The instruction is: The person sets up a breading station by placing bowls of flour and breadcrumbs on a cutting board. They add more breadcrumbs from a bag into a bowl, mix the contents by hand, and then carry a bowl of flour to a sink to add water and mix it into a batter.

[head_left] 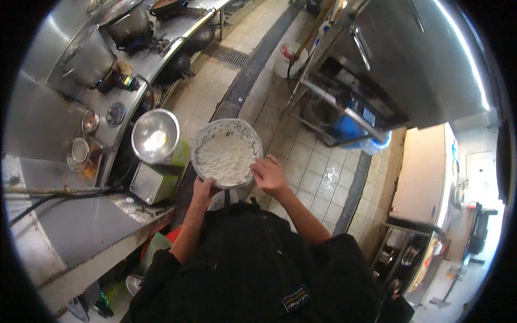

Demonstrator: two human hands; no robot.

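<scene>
I carry a round metal bowl full of white flour-like powder in front of my chest, above the tiled floor. My left hand grips the bowl's near rim from below. On the right rim rests my right hand, fingers curled over the edge. Both forearms come up from my black apron at the bottom of the view.
An empty steel bowl sits on a box just left of me. A steel counter with cables runs along the left, and a stove line with big pots lies beyond it. A steel cabinet and a blue bin stand on the right.
</scene>
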